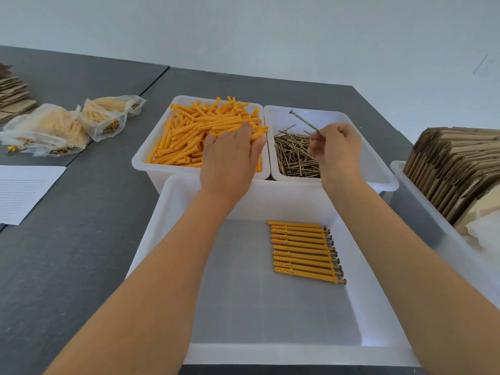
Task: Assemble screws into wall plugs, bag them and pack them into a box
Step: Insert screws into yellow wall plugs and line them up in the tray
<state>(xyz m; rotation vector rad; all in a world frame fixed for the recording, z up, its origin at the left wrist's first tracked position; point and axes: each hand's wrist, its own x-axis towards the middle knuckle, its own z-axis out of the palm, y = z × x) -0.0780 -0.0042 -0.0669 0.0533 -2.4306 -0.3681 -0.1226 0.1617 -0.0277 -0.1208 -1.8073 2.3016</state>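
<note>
My left hand [230, 155] reaches into the white bin of loose orange wall plugs [194, 131] and its fingers curl round one plug [257, 135] at the bin's right side. My right hand [335, 150] hovers over the neighbouring bin of brass screws [295, 155] and pinches one long screw [304, 121], which points up and to the left. In the large white tray [270, 353] nearest me, several plugs with screws in them [305, 251] lie side by side in a neat row.
Clear bags of finished plugs [62, 128] lie on the grey table at the left, with a lined paper sheet [24, 192] in front of them. Flat cardboard boxes [454, 171] stand in a white bin at the right. More cardboard [13, 90] sits far left.
</note>
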